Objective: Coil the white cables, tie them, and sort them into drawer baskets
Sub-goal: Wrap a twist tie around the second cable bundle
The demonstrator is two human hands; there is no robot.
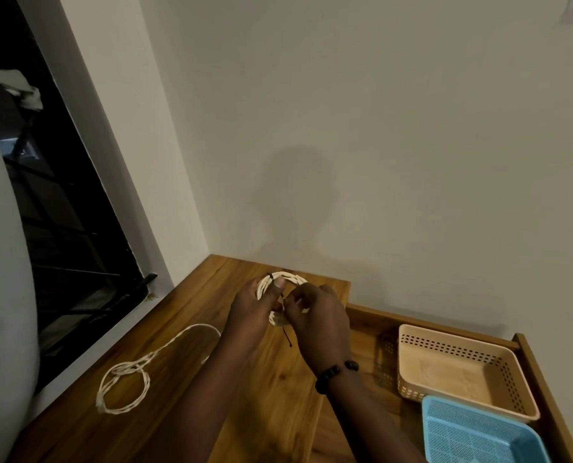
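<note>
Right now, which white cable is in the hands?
The coiled white cable at the tabletop's far edge: both hands grip it, with a thin black tie dangling below. The other white cable lies loose and untouched, nearer on the left.

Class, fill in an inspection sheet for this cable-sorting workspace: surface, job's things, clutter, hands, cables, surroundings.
Surface: wooden top, with an open drawer at its right.
Job's things: coiled white cable held above the top; thin black tie dangling from it; beige basket and blue basket in the drawer, both empty.
Clutter: nothing seen.
Hands: left hand grips the coil; right hand pinches at the tie.
Cables: a second, loose white cable lies on the top, uncoiled.
Surroundings: plain wall; dark window at left.
</note>
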